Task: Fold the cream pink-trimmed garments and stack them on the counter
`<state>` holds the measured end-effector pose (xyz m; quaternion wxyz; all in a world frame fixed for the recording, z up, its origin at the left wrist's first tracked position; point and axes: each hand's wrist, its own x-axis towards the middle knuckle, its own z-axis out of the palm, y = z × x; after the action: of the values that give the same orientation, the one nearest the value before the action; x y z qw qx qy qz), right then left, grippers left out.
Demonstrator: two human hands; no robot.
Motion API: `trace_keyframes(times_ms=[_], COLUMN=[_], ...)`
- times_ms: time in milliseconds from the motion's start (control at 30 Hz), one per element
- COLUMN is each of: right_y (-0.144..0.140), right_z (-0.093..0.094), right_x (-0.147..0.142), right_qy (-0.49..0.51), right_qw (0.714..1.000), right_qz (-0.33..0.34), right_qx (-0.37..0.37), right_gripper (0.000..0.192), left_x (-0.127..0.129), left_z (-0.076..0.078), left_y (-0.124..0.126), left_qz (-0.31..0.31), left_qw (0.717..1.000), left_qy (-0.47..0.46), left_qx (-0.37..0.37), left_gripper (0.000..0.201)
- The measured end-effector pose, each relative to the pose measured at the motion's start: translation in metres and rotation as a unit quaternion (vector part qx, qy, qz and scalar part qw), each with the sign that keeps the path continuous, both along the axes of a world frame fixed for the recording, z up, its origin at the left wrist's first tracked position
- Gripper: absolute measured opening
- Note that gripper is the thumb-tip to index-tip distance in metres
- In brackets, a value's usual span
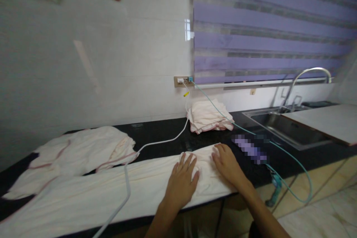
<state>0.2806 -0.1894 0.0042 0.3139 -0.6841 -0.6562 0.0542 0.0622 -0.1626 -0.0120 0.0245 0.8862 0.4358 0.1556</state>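
On a black bench (167, 135) beneath purple blinds (267, 29), your left hand (182, 182) and right hand (227, 163) press a pale cloth (111, 193) flat, fingers spread.

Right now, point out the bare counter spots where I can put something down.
Bare black counter lies between the crumpled cloth and the folded stack, crossed by the white cable. A further patch sits between the right hand and the sink. The front edge is crowded: the long towel under the left hand.

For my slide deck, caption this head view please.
Both hands, left hand and right hand, flat on a white cloth on a dark counter.
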Motion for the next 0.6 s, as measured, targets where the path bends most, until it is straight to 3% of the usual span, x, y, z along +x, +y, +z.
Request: trace_keyframes(times_ms=[67,133,267,367,500,600], right_y=[-0.001,0.0,0.001,0.002,0.003,0.004], right_z=[-0.016,-0.027,-0.032,-0.033,-0.034,-0.029], right_x=[0.004,0.004,0.004,0.004,0.004,0.002], right_qy=[-0.098,-0.142,-0.16,-0.165,-0.163,-0.14], right_qw=[0.993,0.985,0.98,0.979,0.981,0.988], right_qz=[-0.06,-0.076,-0.069,-0.072,-0.074,-0.065], right_qx=[-0.027,-0.066,-0.092,-0.093,-0.069,0.015], right_gripper=[0.053,0.059,0.062,0.064,0.066,0.064], left_x=[-0.001,-0.002,-0.014,-0.031,-0.035,-0.011], left_z=[-0.001,0.003,0.007,0.01,0.029,0.051], left_y=[-0.002,-0.003,0.0,0.004,-0.001,-0.007], left_qz=[-0.001,-0.005,-0.036,-0.056,-0.024,0.005], left_qw=[1.0,1.0,0.999,0.996,0.984,0.967], left_qy=[0.003,0.001,-0.007,-0.024,-0.148,-0.251], left_qx=[0.009,0.012,-0.009,-0.066,-0.093,-0.047], left_gripper=[0.052,0.052,0.053,0.055,0.058,0.045])
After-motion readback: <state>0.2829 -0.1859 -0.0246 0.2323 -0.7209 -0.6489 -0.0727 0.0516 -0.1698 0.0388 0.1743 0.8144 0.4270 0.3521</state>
